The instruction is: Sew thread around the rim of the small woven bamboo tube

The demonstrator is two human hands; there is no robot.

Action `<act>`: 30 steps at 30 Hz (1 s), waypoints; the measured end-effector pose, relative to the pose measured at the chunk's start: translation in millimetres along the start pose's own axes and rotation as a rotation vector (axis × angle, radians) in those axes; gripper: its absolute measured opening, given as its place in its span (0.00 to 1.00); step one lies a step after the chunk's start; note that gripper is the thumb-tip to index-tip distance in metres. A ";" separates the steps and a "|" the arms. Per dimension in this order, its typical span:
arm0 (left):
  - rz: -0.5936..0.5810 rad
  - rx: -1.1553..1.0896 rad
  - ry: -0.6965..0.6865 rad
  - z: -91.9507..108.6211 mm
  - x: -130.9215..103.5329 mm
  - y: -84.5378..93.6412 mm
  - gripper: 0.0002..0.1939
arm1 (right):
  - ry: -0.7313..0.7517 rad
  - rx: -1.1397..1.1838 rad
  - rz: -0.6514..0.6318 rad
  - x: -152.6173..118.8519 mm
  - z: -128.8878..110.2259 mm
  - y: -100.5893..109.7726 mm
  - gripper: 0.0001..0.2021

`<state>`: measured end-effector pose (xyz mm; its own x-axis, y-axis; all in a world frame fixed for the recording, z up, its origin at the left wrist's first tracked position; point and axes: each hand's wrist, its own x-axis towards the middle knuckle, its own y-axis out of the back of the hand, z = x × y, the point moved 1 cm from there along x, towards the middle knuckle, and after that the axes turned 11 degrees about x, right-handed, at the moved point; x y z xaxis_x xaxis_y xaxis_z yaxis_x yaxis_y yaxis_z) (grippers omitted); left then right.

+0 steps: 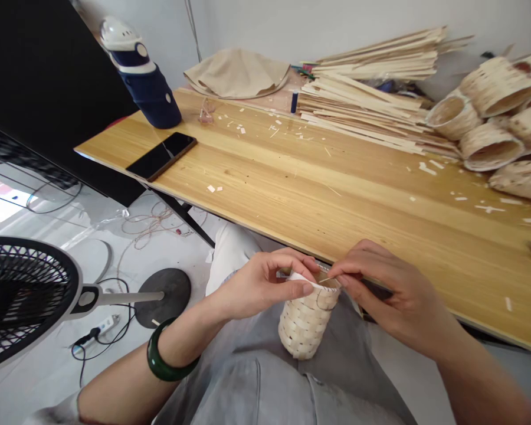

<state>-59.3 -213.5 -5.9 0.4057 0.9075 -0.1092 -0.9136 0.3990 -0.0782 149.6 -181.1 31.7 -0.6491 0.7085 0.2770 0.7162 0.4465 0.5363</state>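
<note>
Head view is showing a long wooden tabletop (pixel 318 177) running across the frame from nine o'clock toward four o'clock. A stack of pale wood strips (pixel 371 100) is lying at one o'clock, with a heap of finished woven baskets (pixel 491 118) piling up at two o'clock. A fan (pixel 22 295) is standing on the floor at eight o'clock. A blue bottle (pixel 146 77) and a black phone (pixel 161 155) are sitting at eleven o'clock.

At six o'clock, a small woven basket (pixel 307 321) is resting on the person's lap, below the tabletop edge. The left hand (pixel 261 283), wearing a green bangle (pixel 163 360) at the wrist, is closing on the rim, thumb and fingers pinching a light strip there. The right hand (pixel 380 289) is pinching a thin sliver at the rim, fingertips together.

Doing this well probably means keeping the left pinch firm so the rim is not twisting, and feeding the sliver flat and slowly between the weave.
</note>
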 end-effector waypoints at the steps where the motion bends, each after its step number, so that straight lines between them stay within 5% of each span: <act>1: -0.004 0.006 -0.002 0.4 -0.1 0.0 0.04 | -0.009 0.011 -0.010 0.0 0.4 0.7 0.07; 30: -0.109 -0.075 -0.060 -11.0 7.9 1.5 0.04 | -0.254 0.405 -0.364 15.0 28.0 2.8 0.10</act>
<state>-57.2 -207.1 -17.8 0.4977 0.8666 -0.0365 -0.8588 0.4865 -0.1604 149.0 -153.9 15.0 -0.8251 0.5572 -0.0933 0.5327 0.8223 0.2003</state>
